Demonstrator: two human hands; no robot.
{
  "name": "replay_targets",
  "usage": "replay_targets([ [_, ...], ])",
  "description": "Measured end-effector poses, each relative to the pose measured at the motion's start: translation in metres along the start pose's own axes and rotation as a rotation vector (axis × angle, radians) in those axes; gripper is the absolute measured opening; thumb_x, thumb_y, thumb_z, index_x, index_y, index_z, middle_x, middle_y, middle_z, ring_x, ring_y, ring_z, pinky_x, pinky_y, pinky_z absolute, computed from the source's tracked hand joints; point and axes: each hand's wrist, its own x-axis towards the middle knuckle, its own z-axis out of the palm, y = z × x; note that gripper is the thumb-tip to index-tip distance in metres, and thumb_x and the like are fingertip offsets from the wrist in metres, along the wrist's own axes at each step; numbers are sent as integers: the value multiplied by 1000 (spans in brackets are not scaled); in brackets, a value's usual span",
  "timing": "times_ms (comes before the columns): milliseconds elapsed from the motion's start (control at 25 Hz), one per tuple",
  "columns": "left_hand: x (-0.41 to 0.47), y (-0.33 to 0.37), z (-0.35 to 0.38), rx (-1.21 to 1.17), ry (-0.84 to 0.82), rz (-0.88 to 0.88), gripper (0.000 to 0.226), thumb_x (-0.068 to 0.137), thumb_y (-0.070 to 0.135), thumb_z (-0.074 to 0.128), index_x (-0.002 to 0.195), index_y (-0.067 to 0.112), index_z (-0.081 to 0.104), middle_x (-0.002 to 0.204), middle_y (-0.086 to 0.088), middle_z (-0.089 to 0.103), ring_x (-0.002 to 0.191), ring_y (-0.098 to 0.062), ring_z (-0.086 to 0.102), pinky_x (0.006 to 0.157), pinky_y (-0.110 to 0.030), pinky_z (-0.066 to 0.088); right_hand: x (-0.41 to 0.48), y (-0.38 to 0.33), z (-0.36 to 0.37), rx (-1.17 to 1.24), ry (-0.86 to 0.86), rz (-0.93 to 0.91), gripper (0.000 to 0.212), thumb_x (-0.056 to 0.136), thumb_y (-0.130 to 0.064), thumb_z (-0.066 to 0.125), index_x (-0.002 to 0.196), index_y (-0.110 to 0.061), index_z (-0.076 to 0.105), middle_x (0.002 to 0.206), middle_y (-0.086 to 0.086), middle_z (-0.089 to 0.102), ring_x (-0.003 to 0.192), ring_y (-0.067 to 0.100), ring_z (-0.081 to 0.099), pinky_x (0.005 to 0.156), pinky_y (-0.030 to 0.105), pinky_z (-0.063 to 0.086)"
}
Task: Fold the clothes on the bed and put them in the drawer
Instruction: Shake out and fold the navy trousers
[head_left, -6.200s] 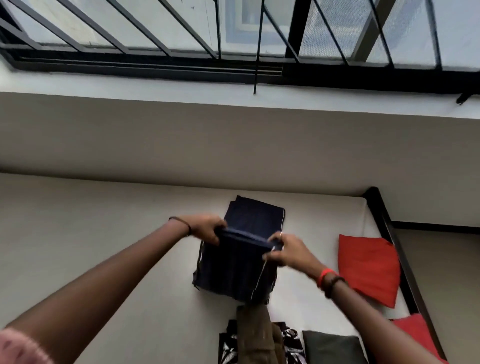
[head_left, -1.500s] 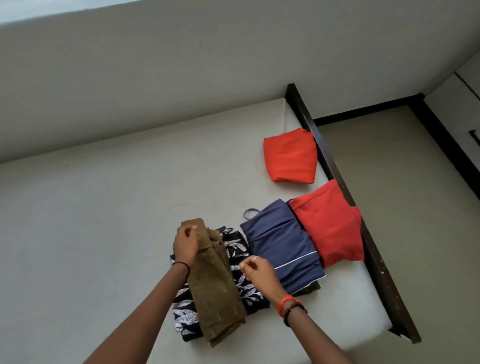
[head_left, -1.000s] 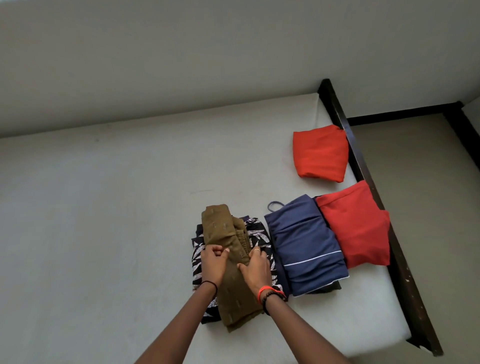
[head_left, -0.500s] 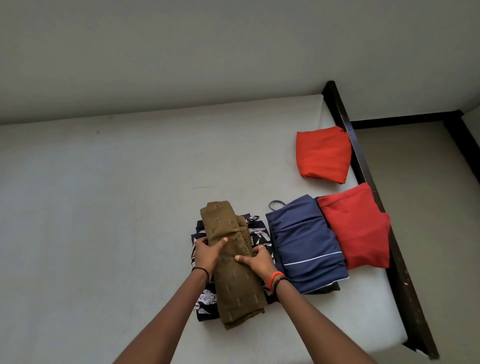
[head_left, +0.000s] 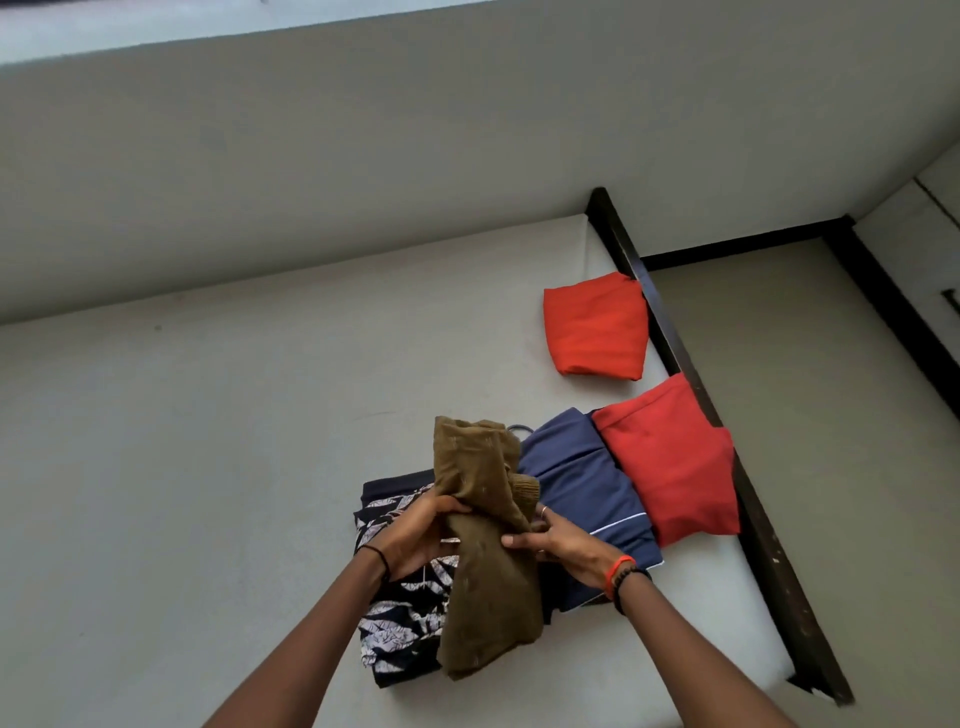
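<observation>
An olive-brown garment (head_left: 485, 566), folded long and narrow, is held up off the bed (head_left: 208, 467). My left hand (head_left: 415, 535) grips its left side at the middle and my right hand (head_left: 558, 538) grips its right side. Under it lies a folded black garment with a white leaf print (head_left: 400, 613). To the right lies a folded navy garment with white piping (head_left: 587, 483), and beside that a folded red garment (head_left: 670, 457) at the bed's edge. A folded orange-red garment (head_left: 597, 327) lies farther back. No drawer is in view.
A dark wooden bed frame (head_left: 727, 467) runs along the bed's right side, with bare floor (head_left: 831, 415) beyond it. A plain wall (head_left: 415, 156) backs the bed. A white cabinet front (head_left: 935, 249) shows at the far right.
Both hands have lifted the olive-brown garment off the leaf-print one, and its upper end now bends over. The navy garment folded earlier lies beside the red one.
</observation>
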Motion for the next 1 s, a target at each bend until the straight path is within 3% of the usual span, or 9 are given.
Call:
replay_targets([
  [80, 5, 9, 15, -62, -56, -32, 37, 85, 2, 48, 122, 6, 51, 102, -16, 61, 84, -24, 59, 73, -35, 54, -13, -8, -15, 95, -24, -65, 95, 62, -27, 88, 140, -24, 34, 130, -1, 59, 120, 14, 56, 99, 28, 46],
  [160, 12, 19, 33, -126, -108, -52, 45, 77, 4, 54, 122, 1, 52, 99, -18, 60, 78, -23, 59, 67, -31, 56, -28, -17, -29, 168, -110, -97, 98, 56, -37, 90, 138, -23, 39, 132, -3, 58, 121, 15, 56, 97, 27, 47],
  [280, 26, 33, 62, -186, -204, -63, 47, 70, 6, 60, 116, -3, 58, 102, -21, 62, 85, -28, 59, 78, -35, 54, -51, -29, -48, 278, -170, -114, 91, 41, -41, 94, 121, -21, 53, 113, -3, 69, 103, 15, 66, 83, 27, 54],
  [360, 36, 43, 79, -146, -194, -55, 42, 72, 7, 59, 113, -2, 59, 100, -20, 65, 85, -29, 62, 79, -37, 53, -63, -31, -64, 274, -149, -113, 85, 42, -38, 94, 116, -18, 57, 105, -1, 72, 96, 15, 69, 77, 26, 56],
  [520, 58, 48, 101, 64, -74, -14, 34, 76, 15, 61, 109, 8, 59, 91, -9, 67, 70, -17, 63, 59, -26, 54, -72, -23, -98, 226, 10, -90, 81, 57, -36, 89, 127, -16, 54, 118, 4, 69, 108, 20, 65, 91, 31, 53],
  [640, 82, 28, 97, 104, -64, -20, 51, 66, 32, 73, 111, 13, 63, 109, -7, 66, 86, -19, 59, 79, -29, 49, -61, -12, -114, 144, 91, -107, 52, 83, -27, 71, 130, -23, 50, 125, -1, 65, 115, 16, 62, 99, 30, 48],
  [760, 104, 2, 93, -15, -56, -34, 48, 84, 45, 65, 123, 18, 61, 121, -4, 67, 113, -21, 62, 103, -40, 44, -46, -4, -115, -13, 126, -85, 39, 92, -24, 62, 129, -19, 51, 125, -4, 63, 108, 8, 63, 91, 18, 50],
  [880, 123, -14, 96, -50, 123, 37, 59, 77, 52, 71, 123, 17, 61, 116, -4, 69, 108, -21, 66, 98, -41, 49, -34, 5, -118, -40, 168, -89, 39, 89, -26, 66, 126, -18, 55, 119, -6, 65, 105, 6, 64, 85, 15, 51],
  [1000, 134, -16, 96, 60, 262, 94, 56, 76, 46, 74, 121, 16, 62, 115, -4, 69, 104, -21, 66, 97, -41, 51, -21, 22, -122, -81, 309, -110, 55, 77, -40, 76, 124, -17, 57, 118, -4, 67, 108, 13, 65, 94, 28, 51],
])
